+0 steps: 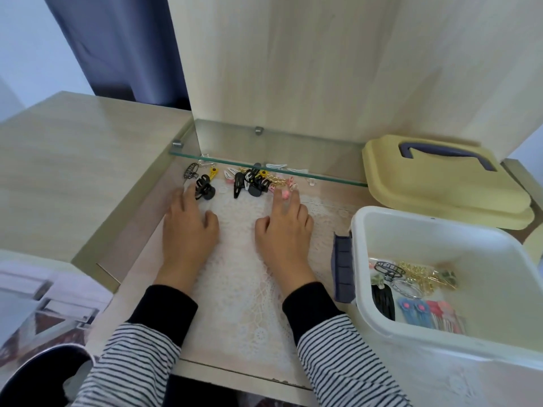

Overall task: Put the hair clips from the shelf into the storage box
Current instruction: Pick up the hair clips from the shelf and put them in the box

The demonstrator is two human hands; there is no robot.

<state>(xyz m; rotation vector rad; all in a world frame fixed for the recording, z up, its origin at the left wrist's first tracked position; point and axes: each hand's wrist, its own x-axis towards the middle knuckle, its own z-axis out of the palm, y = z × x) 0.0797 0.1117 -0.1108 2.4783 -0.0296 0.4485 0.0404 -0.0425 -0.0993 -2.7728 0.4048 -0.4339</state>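
Note:
A pile of several hair clips (pixel 249 180) lies on the lace mat under the glass shelf (pixel 323 177): black, yellow, gold and white ones. My left hand (pixel 188 227) rests on the mat, its fingertips touching a black claw clip (pixel 204 189). My right hand (pixel 283 224) lies flat with straight fingers, and a small pink clip (pixel 284 195) sits at its fingertips. The white storage box (pixel 411 221) stands open to the right, with several clips (pixel 411 286) on its bottom.
The box's yellow lid (pixel 440 189) with a blue handle leans behind the box. A blue latch (pixel 342 268) hangs on the box's left side. Wooden cabinet walls rise behind the shelf. A wooden desktop (pixel 88 160) lies to the left.

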